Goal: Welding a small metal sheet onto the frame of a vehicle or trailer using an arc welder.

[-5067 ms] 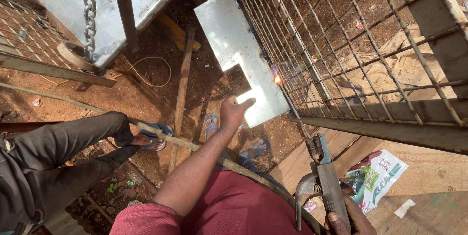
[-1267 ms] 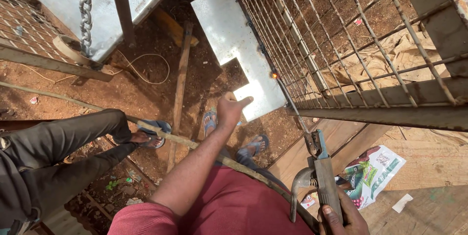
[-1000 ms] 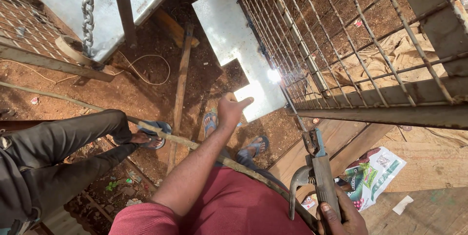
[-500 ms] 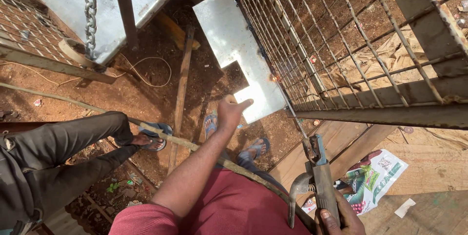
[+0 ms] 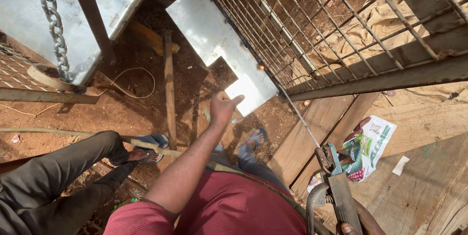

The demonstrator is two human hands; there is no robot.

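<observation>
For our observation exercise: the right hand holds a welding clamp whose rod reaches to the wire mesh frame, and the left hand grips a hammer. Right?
Not quite. The head view shows the left hand raised and empty, with no hammer. The right hand does hold the welding clamp, and its rod does reach to the wire mesh frame.

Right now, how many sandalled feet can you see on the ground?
2. One sandalled foot sits left of the raised left hand, at the end of a dark trouser leg; the other is below the metal sheet. Others may be hidden.
</observation>
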